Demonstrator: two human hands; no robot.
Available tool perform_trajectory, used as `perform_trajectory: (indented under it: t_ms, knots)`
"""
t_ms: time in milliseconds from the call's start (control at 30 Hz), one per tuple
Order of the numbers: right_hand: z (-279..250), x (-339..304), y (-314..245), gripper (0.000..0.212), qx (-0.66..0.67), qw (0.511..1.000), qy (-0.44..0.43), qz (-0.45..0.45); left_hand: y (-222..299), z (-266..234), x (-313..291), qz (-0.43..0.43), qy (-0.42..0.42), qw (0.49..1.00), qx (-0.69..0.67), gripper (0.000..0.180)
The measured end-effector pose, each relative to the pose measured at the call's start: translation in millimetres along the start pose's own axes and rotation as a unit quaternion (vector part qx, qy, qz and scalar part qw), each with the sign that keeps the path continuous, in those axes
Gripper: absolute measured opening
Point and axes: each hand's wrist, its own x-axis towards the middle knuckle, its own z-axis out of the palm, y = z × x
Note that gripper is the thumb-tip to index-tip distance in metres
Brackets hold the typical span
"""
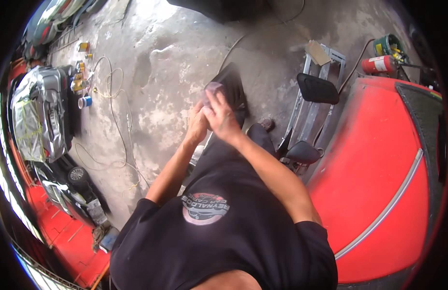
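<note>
Out in front of me, a glossy black shell-like car part [232,77], maybe a mirror cover, is smeared by motion. My left hand [197,126] is closed at its near end and seems to hold it from the left; the fingertips are hidden. With fingers nearly straight, my right hand [221,117] presses a small greyish-purple pad or folded cloth [214,88] against the part. Both hands meet at the thumbs. To the right, a black mirror-shaped part [318,88] and a second black part [303,152] sit on a grey metal stand [315,113].
A red car panel [374,179] lies close on my right. Beyond it are a fire extinguisher [378,64] and a green bucket [386,46]. A hose [113,101] snakes over the concrete floor [156,96]. At left are several cans [85,101] and a plastic-covered car [40,113].
</note>
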Motion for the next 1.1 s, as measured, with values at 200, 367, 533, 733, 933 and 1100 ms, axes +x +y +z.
perform_trajectory:
  t_ms: [200,367,533,733,933,1100]
  knots:
    - [33.0,49.5,43.4,0.042,0.009,0.999,0.030,0.012,18.9,-36.4,-58.3,-0.002,-0.011,0.996,-0.087,0.044]
    - [102.3,28.6,-2.2,0.042,-0.201,0.964,-0.070,-0.161,-17.8,-105.5,-57.8,0.023,0.003,0.991,-0.130,0.045]
    - [154.9,44.2,-64.4,0.048,-0.107,0.990,-0.053,-0.069,8.8,-169.9,-74.0,0.038,0.021,0.975,-0.219,0.054]
    - [153.4,165.3,26.4,0.032,-0.246,0.959,-0.132,-0.043,32.0,-214.6,-89.4,0.038,-0.014,0.971,-0.237,0.047]
    - [218.5,73.2,-95.9,0.056,-0.192,0.968,-0.110,-0.121,5.2,-249.7,-76.4,0.048,0.038,0.961,-0.270,0.053]
    - [188.1,121.3,-82.5,0.047,-0.294,0.942,-0.120,-0.105,21.8,-257.0,-91.3,0.034,0.015,0.952,-0.305,0.051]
